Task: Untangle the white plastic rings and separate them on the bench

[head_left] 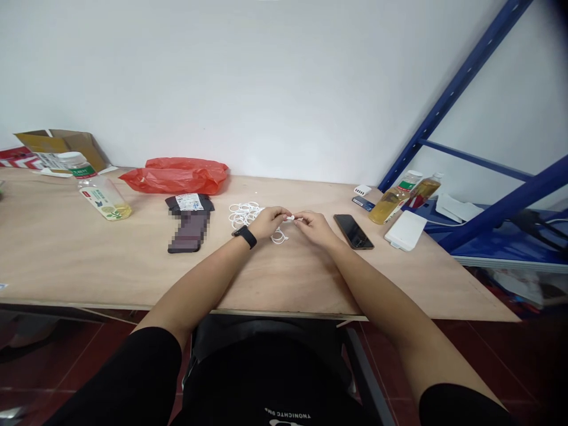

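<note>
My left hand, with a black band on its wrist, and my right hand meet over the middle of the wooden table. Both pinch a small white plug end of a cable between their fingertips. A coiled bunch of white cable lies just left of and behind my left hand, with a loop trailing below the hands.
A black phone lies right of my right hand, then a white power bank and two drink bottles. To the left are a dark pouch, a red plastic bag, a tipped bottle and a cardboard box. Blue shelving stands right.
</note>
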`<action>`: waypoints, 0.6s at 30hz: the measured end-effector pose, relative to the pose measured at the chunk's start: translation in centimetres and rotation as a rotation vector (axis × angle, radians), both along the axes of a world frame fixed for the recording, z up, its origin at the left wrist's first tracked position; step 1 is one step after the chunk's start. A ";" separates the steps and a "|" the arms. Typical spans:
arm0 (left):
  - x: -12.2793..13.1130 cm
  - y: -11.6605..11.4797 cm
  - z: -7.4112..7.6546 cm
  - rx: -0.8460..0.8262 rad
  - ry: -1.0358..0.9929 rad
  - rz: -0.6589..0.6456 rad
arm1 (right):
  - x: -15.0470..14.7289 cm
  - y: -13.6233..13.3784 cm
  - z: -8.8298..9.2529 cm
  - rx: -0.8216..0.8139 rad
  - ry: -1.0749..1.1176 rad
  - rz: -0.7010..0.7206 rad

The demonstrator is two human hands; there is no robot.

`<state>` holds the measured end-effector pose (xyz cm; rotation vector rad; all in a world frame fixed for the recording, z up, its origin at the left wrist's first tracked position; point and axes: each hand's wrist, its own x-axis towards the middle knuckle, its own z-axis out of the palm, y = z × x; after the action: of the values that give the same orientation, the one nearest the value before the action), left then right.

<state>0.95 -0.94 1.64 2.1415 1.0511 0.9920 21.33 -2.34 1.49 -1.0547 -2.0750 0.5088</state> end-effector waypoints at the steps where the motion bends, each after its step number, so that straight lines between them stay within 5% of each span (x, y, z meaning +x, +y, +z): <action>1: 0.1 0.0 0.0 -0.027 -0.053 0.001 | -0.1 0.0 0.1 -0.012 0.034 -0.010; 6: 0.5 -0.8 0.0 0.024 -0.084 -0.055 | -0.5 -0.2 0.3 -0.069 0.122 -0.077; 18: 0.9 -2.0 1.5 0.300 0.333 0.049 | -1.2 -0.7 1.2 -0.335 0.338 -0.060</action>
<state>1.82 -2.96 3.18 2.6057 1.1727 0.8784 20.18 -3.05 2.65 -1.1254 -1.6909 0.9582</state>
